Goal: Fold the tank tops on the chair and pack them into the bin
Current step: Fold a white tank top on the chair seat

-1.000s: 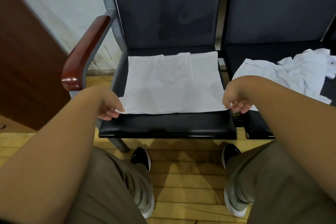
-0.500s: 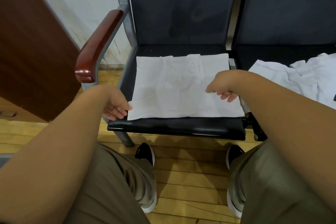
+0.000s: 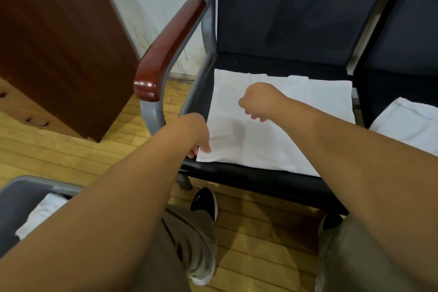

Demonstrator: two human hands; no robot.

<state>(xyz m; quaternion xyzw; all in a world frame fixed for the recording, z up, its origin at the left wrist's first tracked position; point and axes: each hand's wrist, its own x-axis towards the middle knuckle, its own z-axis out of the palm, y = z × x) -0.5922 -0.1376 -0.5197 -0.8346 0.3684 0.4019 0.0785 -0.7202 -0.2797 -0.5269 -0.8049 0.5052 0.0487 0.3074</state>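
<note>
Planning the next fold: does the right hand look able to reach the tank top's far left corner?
Probably yes: the right hand hovers over the tank top, only bare cloth lies between it and that corner, and the left hand pinches the near corner.

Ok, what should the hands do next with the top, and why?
Probably lower the right hand onto the middle of the tank top, to pin a fold line. It lies flat on the chair seat, the left hand grips its near left corner, and the right hand hangs curled above it.
</note>
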